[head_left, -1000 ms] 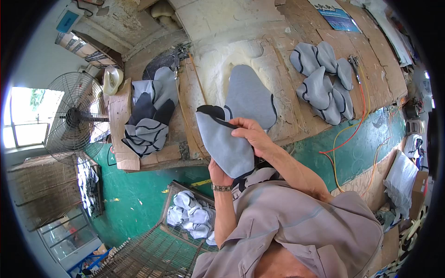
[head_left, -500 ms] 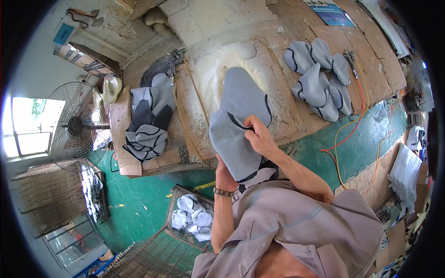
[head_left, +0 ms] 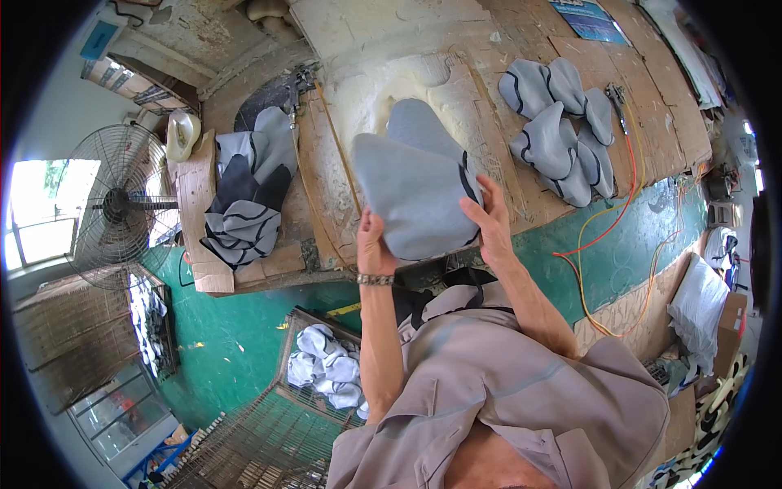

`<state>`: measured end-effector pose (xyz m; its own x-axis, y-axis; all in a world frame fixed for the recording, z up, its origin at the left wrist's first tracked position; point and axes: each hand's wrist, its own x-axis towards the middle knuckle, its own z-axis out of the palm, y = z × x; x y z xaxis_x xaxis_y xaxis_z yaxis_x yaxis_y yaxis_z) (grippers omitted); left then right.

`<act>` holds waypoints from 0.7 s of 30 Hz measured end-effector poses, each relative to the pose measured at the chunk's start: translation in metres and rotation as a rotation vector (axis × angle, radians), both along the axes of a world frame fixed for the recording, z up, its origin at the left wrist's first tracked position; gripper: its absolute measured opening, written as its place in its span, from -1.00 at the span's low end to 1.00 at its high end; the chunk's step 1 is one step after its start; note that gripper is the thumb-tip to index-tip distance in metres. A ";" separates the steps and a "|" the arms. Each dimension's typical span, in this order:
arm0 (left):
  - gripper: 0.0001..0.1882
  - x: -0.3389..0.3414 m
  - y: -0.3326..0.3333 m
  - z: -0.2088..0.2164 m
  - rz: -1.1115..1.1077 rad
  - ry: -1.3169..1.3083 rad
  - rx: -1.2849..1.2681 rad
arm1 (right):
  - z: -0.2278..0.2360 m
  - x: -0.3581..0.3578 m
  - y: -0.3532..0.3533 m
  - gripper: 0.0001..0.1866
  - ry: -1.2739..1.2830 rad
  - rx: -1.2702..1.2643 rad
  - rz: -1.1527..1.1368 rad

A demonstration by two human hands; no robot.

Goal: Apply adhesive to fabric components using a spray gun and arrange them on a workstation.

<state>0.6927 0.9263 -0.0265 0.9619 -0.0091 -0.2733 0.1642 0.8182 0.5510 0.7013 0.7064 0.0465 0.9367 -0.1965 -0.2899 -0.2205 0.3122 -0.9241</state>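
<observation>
Between my two hands a grey fabric cover with a dark edge is held up over the front of the table. My left hand grips its lower left side, thumb up along the edge. On the right side my right hand pinches the dark-edged rim between thumb and fingers. Behind it lies a second grey fabric piece, partly covered by the held one, on a patch of cream-coloured residue.
Grey and black covers are heaped on the table's left; several more lie on the right. A spray gun trails a red hose. A fan stands left, and a wire rack holds light grey pieces.
My right hand has moved from the middle of the cover to its right edge. The cover has been raised and turned, its wide face now toward me, and my left hand has shifted up and left.
</observation>
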 end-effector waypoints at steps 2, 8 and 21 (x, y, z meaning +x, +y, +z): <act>-0.33 -0.002 -0.016 -0.022 -0.023 0.213 0.017 | -0.028 -0.015 -0.017 -0.52 0.138 0.122 -0.041; -0.47 -0.005 -0.023 -0.044 -0.129 0.279 -0.032 | -0.072 -0.020 -0.059 -0.79 0.426 0.286 0.002; -0.70 0.145 -0.024 -0.091 0.083 0.370 1.360 | -0.123 0.106 -0.054 -0.67 0.387 -0.455 -0.014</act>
